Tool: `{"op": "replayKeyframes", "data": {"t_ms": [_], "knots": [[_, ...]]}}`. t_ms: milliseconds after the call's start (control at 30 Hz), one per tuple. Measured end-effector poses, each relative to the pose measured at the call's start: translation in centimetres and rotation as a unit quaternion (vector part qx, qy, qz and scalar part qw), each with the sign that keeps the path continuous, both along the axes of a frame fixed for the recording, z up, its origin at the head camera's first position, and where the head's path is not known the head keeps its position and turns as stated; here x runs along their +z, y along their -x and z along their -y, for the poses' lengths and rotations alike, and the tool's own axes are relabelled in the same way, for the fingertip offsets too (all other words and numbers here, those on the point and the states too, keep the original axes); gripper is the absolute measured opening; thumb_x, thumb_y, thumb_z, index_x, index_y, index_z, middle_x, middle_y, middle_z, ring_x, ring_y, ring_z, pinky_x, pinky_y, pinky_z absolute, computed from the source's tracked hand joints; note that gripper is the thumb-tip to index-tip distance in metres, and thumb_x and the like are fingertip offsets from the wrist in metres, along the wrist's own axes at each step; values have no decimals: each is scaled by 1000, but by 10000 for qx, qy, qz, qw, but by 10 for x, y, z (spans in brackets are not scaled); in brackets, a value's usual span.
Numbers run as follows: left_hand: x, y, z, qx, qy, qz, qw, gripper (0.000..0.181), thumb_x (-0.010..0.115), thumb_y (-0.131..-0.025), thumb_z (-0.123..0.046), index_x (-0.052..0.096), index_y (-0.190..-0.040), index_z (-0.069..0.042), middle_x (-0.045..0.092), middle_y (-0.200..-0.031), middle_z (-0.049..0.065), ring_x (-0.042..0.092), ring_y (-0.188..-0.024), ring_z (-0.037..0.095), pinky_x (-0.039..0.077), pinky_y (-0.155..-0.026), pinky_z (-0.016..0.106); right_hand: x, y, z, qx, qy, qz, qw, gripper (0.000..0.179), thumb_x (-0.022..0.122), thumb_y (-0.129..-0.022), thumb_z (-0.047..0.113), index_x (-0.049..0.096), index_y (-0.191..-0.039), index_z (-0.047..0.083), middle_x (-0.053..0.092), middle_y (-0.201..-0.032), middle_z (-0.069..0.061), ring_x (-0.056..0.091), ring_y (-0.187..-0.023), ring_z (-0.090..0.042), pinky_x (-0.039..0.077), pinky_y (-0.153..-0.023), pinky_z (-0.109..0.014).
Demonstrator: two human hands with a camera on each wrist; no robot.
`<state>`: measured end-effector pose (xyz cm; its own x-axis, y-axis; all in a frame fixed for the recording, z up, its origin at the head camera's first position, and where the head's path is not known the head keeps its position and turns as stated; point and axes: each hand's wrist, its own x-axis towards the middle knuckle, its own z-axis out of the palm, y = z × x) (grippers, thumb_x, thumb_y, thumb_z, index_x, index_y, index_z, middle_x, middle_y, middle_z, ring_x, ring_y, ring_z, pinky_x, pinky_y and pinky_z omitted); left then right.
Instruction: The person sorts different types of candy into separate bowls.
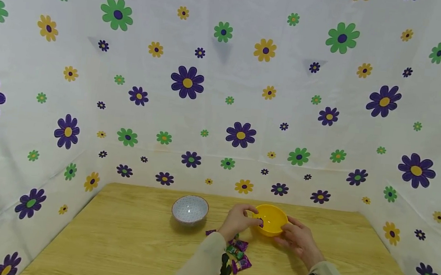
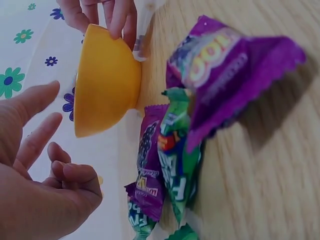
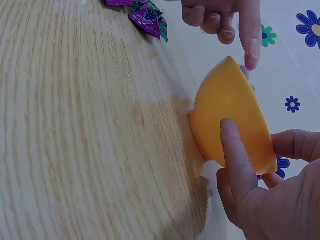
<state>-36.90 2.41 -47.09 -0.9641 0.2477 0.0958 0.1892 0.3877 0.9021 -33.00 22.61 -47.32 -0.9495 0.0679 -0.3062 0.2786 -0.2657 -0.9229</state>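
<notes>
A yellow bowl (image 1: 274, 218) stands toward the back of the table, right of the middle. My right hand (image 1: 299, 241) grips it from the right, thumb at the rim and fingers along the outer wall. At its left rim hovers my left hand (image 1: 237, 220), its thumb and index finger spread apart with nothing between them in the left wrist view; the other fingers are bent. A small purple-wrapped candy (image 1: 261, 223) shows just inside the bowl by the left fingertips. Below the left hand lie purple-wrapped candies (image 2: 222, 75) and green-wrapped candies (image 2: 175, 155), partly hidden by the wrist.
To the left stands a light grey patterned bowl (image 1: 190, 210) with a reddish rim. The wooden table (image 1: 122, 243) is enclosed at the back and sides by a white flower-printed cloth (image 1: 214, 119).
</notes>
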Motion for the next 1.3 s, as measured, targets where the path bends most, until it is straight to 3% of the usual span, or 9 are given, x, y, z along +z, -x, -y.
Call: {"op": "replayKeyframes", "data": {"t_ms": [200,467,600,733,900,1100,1300], "knots": [[-1,-1,3,-46,-57,19,10000,37,76,-73,-27,65,-105,-13,52,-91,7,42,-69,17,36,-51,26,-2,2,1,1,40,23,10000,61,49,-87,1,24,-142,5,29,-137,-29,41,-118,-42,49,-78,-41],[-2,3,18,-103,-46,65,9999,35,75,-73,-26,66,-105,-16,45,-76,2,39,-64,16,33,-48,25,-2,4,1,-63,95,69,9999,61,49,-87,1,24,-142,6,28,-139,-27,40,-118,-42,49,-78,-42],[-1,4,27,-277,-163,141,9994,36,75,-73,-29,66,-106,-17,43,-69,0,38,-56,15,33,-45,24,-2,4,1,-47,117,74,9999,61,49,-88,1,23,-143,6,27,-139,-27,40,-119,-43,49,-79,-42],[2,0,38,-457,-130,146,9988,34,72,-77,-25,65,-108,-14,45,-72,3,39,-58,15,34,-47,24,-3,4,0,-22,136,54,9999,60,49,-88,1,24,-142,6,27,-139,-27,40,-119,-43,49,-79,-42],[3,-6,53,-606,-85,152,9980,31,70,-79,-25,66,-108,-14,49,-92,10,38,-69,17,32,-52,26,-3,4,-1,-2,145,64,9999,61,50,-87,1,24,-142,6,28,-139,-27,40,-119,-42,48,-80,-42],[0,-11,66,-821,-169,422,9956,28,71,-78,-28,66,-105,-21,43,-77,4,36,-63,16,30,-46,26,-3,3,-1,-64,106,93,9999,61,49,-88,1,24,-142,7,28,-139,-27,40,-119,-42,48,-80,-41],[-1,-16,75,-1070,-275,379,9932,32,70,-79,-26,65,-109,-15,47,-75,4,39,-61,16,34,-46,26,-3,2,-1,-29,74,91,9999,62,50,-87,1,23,-143,6,27,-139,-27,40,-119,-42,49,-79,-40]]}}
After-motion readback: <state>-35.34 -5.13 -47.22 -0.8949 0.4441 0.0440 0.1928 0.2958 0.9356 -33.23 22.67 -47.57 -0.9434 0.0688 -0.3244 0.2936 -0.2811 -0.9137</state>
